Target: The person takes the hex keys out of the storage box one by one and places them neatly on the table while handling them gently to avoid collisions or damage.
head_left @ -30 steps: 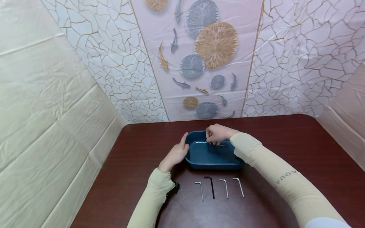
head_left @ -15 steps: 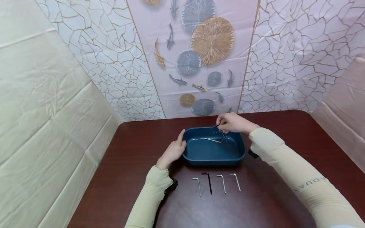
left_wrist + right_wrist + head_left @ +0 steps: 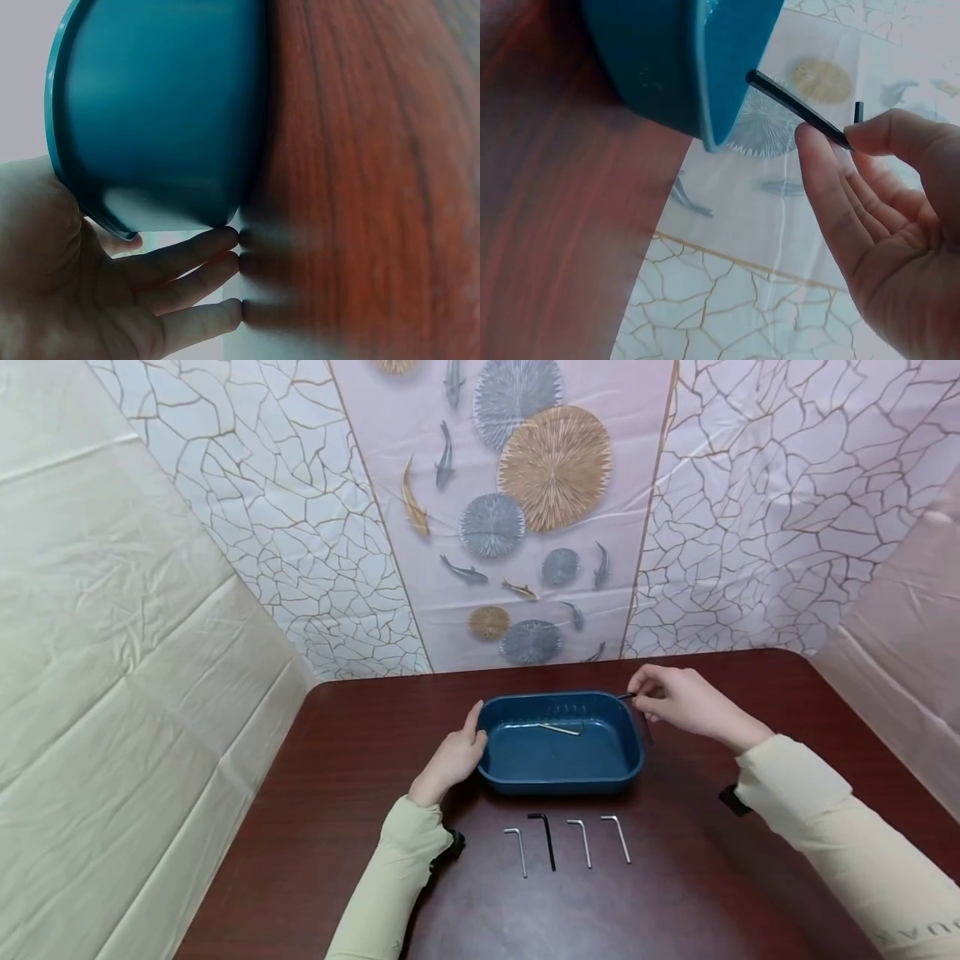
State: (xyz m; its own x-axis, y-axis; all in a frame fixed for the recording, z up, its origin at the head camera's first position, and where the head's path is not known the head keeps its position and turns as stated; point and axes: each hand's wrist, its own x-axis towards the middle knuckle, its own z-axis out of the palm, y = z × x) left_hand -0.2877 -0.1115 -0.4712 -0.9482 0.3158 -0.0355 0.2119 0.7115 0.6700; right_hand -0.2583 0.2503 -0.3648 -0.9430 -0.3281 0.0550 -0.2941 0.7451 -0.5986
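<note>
A blue rectangular basin stands at the table's far middle. At its left end my left hand rests against the wall; in the left wrist view the hand's fairly straight fingertips reach down to the tabletop. My right hand is just beyond the basin's right rim, pinching a black hex key between thumb and fingertips. One arm of that key points towards the rim in the right wrist view. Inside the basin lies a silver hex key.
In front of the basin several hex keys lie in a row on the dark red table: a silver hex key at left, then a black hex key, then two silver ones. A patterned cloth hangs behind the table.
My right hand has risen from inside the basin with the black hex key and moved right, past the rim. The left hand stays at the basin's left end.
</note>
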